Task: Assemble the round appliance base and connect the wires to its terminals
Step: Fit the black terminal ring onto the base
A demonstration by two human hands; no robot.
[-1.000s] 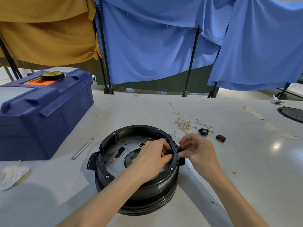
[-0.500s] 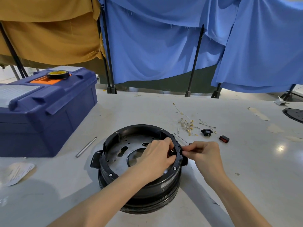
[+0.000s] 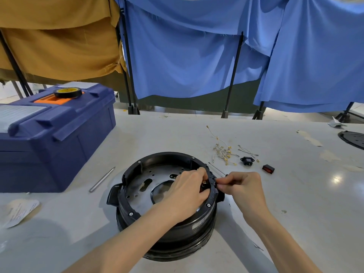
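Observation:
The round black appliance base stands on the grey table, its metal inner plate facing up. Reaching inside the base at its right rim, my left hand pinches a small black part with brass terminals. Just outside that same spot on the rim, my right hand has its fingers curled and pinches something small and dark against the rim. A bundle of white wires with yellow terminals lies beyond the base.
A blue toolbox with a tape roll on top stands at the left. A metal rod lies beside it. A black socket, a red switch and thin black wires lie right of the base. A black disc sits far right.
My right hand has slid slightly out from the rim to its outer side. My left hand stays inside the rim on the small part. The camera view has shifted a little.

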